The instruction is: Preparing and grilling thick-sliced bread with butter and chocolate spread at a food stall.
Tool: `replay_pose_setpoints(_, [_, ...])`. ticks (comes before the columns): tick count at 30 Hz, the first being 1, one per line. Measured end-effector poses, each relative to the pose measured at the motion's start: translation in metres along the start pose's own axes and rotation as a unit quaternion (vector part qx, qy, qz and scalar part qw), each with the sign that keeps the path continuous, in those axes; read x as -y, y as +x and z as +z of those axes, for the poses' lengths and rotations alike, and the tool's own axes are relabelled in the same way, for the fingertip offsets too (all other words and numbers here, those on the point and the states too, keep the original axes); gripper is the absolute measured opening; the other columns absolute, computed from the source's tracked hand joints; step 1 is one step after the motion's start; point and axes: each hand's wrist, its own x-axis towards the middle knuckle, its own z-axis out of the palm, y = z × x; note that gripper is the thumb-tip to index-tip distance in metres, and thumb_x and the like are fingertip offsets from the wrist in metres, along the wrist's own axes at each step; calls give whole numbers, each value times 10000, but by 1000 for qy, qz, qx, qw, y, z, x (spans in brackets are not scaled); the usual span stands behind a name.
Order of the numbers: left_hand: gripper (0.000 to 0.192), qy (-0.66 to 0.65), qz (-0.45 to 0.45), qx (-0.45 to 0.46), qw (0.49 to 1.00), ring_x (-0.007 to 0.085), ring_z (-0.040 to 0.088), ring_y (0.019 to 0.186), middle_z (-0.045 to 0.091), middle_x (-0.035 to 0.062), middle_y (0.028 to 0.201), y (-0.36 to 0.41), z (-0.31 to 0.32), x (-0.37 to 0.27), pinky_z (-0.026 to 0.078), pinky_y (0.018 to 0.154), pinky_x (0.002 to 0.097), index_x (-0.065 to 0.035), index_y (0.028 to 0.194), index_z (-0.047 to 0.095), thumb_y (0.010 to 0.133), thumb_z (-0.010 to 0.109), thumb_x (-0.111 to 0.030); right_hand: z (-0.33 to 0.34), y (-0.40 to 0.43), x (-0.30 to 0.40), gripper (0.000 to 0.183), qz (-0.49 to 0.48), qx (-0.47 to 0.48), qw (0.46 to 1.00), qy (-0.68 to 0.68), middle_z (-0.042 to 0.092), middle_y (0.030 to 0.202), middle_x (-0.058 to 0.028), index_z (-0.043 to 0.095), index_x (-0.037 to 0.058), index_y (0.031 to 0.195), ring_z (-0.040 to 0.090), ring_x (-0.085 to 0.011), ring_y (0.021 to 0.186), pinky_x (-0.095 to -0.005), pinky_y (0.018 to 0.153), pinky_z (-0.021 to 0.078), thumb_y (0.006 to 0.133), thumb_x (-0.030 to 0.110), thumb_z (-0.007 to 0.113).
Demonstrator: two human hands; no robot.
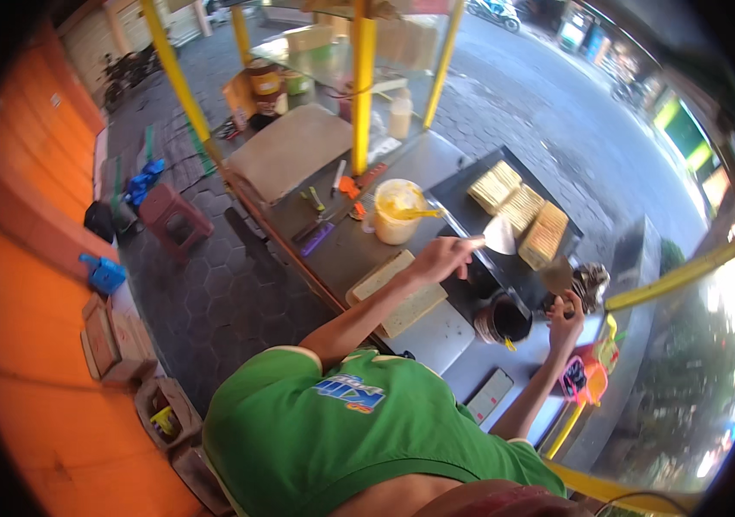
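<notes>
My left hand [450,256] grips a scraper by its handle, and the pale blade [500,235] lies against the toasted bread on a black griddle [454,190]. At the griddle's near right corner, my right hand [565,315] holds a second scraper, its brownish blade [557,276] pointing up toward the bread. Two pale, ridged bread blocks [495,186] sit side by side, and a browner bread block [544,235] stands closest to the right scraper. Below my left forearm, sliced bread [414,311] rests on the counter, partly hidden by the arm.
A tub of yellow spread [396,226] with a yellow utensil stands left of the griddle. Nearer me are a dark pot [503,319], a phone [491,395] and a pink basket [584,381]. A yellow post [361,90] rises behind a purple-handled knife [317,239].
</notes>
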Motion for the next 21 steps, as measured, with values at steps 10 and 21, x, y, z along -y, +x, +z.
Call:
replay_pose_setpoints(10, [463,-162,-104,-50,980,34,503,504,633,31,680,-51,3,40,322,441,182,-4,973,622,1022,467,-438,29,-24,8,218,12,-42,998,37,644,757,-50,645,26,1100,654,-117,601,-262,516,506,927,157,665])
replay_pose_setpoints(21, [533,-40,-9,-58,997,114,635,610,652,63,764,-21,46,21,464,559,254,59,1012,636,1028,446,-439,33,-31,15,247,24,-25,999,18,679,775,-99,634,18,1104,683,-153,632,-288,551,519,925,186,664])
